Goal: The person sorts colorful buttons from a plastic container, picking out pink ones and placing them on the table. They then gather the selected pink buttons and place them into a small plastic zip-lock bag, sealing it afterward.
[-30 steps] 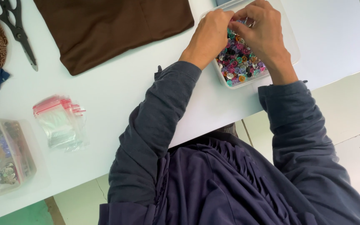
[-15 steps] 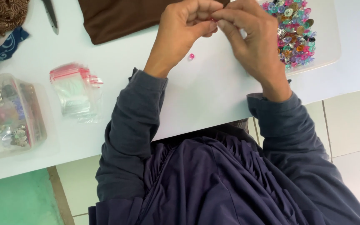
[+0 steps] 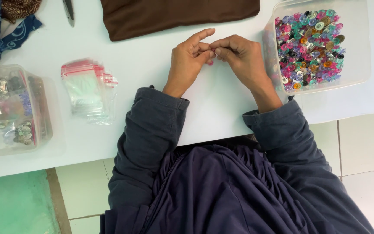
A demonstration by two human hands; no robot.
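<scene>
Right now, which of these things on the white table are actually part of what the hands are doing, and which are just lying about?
In use:
left hand and right hand, pinching a tiny pink piece between fingertips
clear plastic tub of colourful buttons, beside the right hand

Lying about:
folded brown cloth
stack of small clear zip bags
clear box of silvery bits
blue patterned fabric

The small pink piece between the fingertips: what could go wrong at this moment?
1. The small pink piece is pinched only at the tips of the left hand and right hand; it could slip onto the white table.
2. The right forearm lies beside the open button box, which it might knock.
</scene>
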